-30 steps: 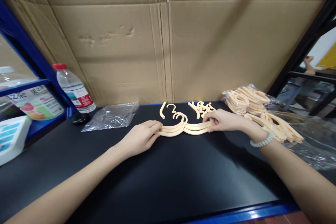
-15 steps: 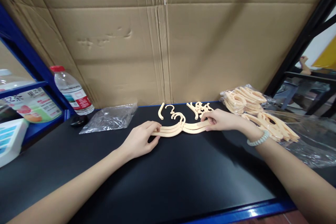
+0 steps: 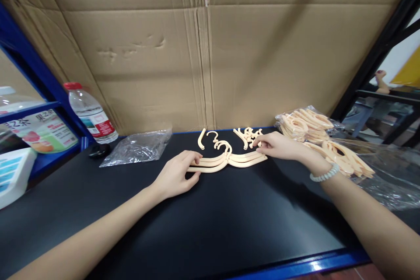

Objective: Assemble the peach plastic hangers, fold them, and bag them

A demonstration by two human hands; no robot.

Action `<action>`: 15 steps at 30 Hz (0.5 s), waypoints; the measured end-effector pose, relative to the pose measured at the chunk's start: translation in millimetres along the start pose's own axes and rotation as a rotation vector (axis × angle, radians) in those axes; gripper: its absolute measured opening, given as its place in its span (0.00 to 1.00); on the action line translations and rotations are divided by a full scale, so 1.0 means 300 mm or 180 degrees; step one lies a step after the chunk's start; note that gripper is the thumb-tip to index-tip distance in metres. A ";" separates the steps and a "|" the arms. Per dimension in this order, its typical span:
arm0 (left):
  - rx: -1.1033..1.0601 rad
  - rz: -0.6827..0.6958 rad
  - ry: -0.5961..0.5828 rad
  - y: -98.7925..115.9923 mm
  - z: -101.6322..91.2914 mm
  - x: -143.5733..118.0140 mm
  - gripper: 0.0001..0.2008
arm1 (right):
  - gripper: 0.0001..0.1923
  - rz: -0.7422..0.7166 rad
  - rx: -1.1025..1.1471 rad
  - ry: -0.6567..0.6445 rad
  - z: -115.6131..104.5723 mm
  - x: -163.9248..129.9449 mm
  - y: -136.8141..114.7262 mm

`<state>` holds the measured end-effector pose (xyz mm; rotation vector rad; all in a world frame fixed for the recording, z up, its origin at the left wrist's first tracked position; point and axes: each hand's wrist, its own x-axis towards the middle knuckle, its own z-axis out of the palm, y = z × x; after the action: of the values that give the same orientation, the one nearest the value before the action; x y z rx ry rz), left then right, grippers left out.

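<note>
The stack of hangers (image 3: 228, 162) lay near the table's (image 3: 229, 236) far edge, its long axis running left to right between both hands. The left hand (image 3: 175, 175) pinched its left end with curled fingers; the right hand (image 3: 275, 145) rested loosely closed over the right end — its grip partly hidden — beside loose hooks (image 3: 249, 135).

Cream plastic hangers (image 3: 229, 161) lie stacked flat (hooks pointing away) on black tabletop (image 3: 229, 218).

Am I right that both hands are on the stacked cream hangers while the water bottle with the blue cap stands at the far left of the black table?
Not quite: the head view shows the water bottle has a red cap. The rest holds: left hand and right hand are on the stacked cream hangers on the black table.
</note>
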<state>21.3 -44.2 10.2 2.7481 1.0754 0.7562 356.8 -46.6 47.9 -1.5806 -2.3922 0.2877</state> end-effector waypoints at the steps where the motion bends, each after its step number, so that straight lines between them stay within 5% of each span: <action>1: -0.0002 -0.0009 0.0010 0.000 0.000 0.001 0.07 | 0.11 0.0003 -0.0015 0.0116 0.001 0.001 0.005; 15: -0.0079 -0.0080 0.0055 -0.020 0.011 -0.003 0.10 | 0.10 0.0361 -0.0468 0.0642 -0.007 0.001 0.006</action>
<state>18.6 -40.0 5.4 2.7073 1.0940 0.7860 359.1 -45.6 49.5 -1.7225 -2.2183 -0.0274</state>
